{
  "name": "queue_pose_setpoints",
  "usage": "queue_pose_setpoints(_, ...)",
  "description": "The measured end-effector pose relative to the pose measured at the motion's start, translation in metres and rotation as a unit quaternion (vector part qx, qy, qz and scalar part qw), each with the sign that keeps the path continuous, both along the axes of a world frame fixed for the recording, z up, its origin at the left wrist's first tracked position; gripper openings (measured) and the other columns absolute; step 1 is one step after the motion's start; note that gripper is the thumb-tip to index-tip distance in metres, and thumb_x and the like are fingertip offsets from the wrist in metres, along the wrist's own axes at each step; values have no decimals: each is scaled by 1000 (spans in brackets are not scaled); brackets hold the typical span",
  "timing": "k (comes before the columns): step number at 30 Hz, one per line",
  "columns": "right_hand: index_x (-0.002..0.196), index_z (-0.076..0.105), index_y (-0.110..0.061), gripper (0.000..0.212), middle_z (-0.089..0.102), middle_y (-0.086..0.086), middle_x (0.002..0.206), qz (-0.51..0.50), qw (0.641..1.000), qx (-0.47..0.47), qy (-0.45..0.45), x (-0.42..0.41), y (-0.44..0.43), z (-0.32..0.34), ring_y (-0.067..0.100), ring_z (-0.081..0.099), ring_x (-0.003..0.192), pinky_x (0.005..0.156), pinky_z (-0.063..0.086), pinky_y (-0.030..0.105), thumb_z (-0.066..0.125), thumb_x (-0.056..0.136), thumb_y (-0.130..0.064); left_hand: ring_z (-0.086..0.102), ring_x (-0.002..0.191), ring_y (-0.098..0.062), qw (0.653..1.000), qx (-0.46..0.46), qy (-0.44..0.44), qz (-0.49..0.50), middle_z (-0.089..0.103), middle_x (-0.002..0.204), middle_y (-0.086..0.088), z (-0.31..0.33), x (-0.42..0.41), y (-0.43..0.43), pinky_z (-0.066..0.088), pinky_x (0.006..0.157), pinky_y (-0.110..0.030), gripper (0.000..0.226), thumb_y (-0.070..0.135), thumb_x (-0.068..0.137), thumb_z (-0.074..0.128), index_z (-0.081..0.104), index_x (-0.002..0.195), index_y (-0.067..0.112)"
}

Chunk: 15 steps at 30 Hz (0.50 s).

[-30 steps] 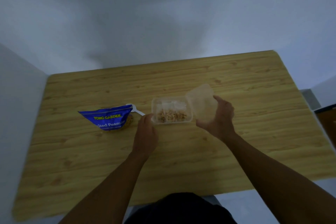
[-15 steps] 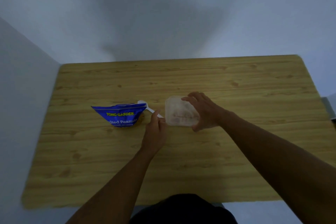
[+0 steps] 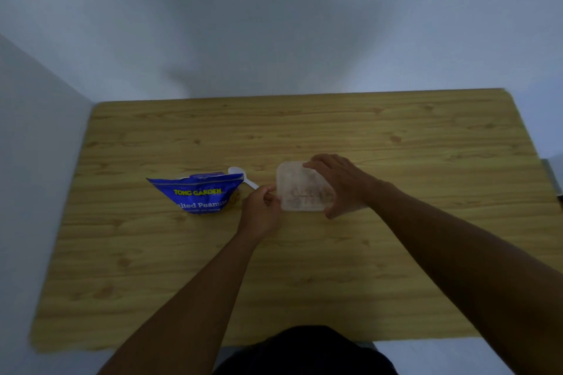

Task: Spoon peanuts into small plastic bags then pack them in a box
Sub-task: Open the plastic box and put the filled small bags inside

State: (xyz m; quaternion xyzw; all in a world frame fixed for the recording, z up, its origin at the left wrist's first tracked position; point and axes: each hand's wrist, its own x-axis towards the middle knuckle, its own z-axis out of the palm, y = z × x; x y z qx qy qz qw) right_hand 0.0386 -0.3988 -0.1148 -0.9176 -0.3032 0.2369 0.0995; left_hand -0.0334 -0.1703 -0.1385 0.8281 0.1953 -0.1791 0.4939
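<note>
A clear plastic box [image 3: 301, 187] sits on the wooden table [image 3: 396, 146] with its translucent lid lying over it; peanuts show faintly through the lid. My right hand [image 3: 341, 183] lies over the lid's right side, its fingers curled round the far and near edges. My left hand [image 3: 262, 207] grips the box's left edge with bent fingers. Left of the box stands an open blue peanut bag [image 3: 198, 195]. A white plastic spoon [image 3: 240, 178] lies between bag and box, its handle running under my left hand.
The table's left side and far edge run along pale walls. A dark object [image 3: 553, 170] shows beyond the table's right edge. My dark clothing [image 3: 304, 350] is at the near edge.
My right hand has brought the lid, held raised to the right of the open box, down over the box. The left hand has stayed at the box's left edge.
</note>
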Motion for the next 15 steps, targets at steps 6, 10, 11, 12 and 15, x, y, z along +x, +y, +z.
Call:
queue_pose_setpoints(6,154,23,-23,123,26,4,157,10,1000,-4,-3,3,0,2,27,27,143,119,28,42,85,52,-52,68,99,-23,1000,-15,21,18,69,111,-5,1,6,-2,58,90,-44,33,12,94,60,64,126,14)
queue_pose_setpoints(10,155,22,-26,122,23,2,159,11,1000,0,3,2,-1,4,25,24,145,119,28,41,85,53,-51,67,101,-24,999,-18,33,21,67,105,-1,3,7,-4,56,92,-46,31,8,93,59,66,123,12)
queue_pose_setpoints(11,154,22,-27,122,23,2,160,12,1000,2,2,2,-1,3,25,23,145,119,28,41,85,53,-52,67,101,-24,999,-18,35,20,67,103,0,4,8,-4,56,92,-46,31,7,93,59,67,122,12)
queue_pose_setpoints(12,154,23,-27,121,23,2,160,11,1000,3,4,2,-1,3,25,23,145,119,28,41,85,53,-52,67,101,-24,999,-19,39,20,67,103,0,5,9,-5,56,91,-46,30,7,93,58,67,121,12)
queue_pose_setpoints(15,154,24,-28,120,23,2,160,6,1000,10,11,1,-2,2,24,22,146,119,30,42,86,53,-50,67,102,-24,998,-32,52,22,69,107,-3,5,11,-4,56,93,-46,31,4,91,57,67,119,13)
